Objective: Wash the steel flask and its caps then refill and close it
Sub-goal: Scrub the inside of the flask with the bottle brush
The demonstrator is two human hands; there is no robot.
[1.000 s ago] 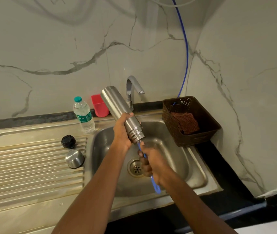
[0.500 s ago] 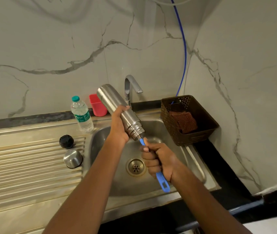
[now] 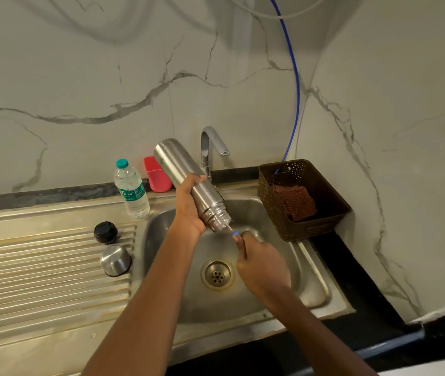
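My left hand (image 3: 188,210) grips the steel flask (image 3: 180,172) near its neck, tilted with the mouth pointing down over the sink basin (image 3: 310,278). My right hand (image 3: 259,267) holds the blue-handled bottle brush (image 3: 230,230); its white bristles show at the flask's mouth and most of the handle is hidden in my fist. The black inner cap (image 3: 105,232) and the steel outer cap (image 3: 115,261) sit on the ribbed drainboard (image 3: 39,267), left of the basin.
A plastic water bottle (image 3: 131,189) and a red cup (image 3: 157,175) stand behind the basin at the wall. The tap (image 3: 211,145) rises behind the flask. A brown basket (image 3: 321,213) with a scrub cloth (image 3: 294,202) sits at the right.
My right hand has drawn the brush back from the flask, so bristles now show at the mouth. The flask stays tilted in my left hand.
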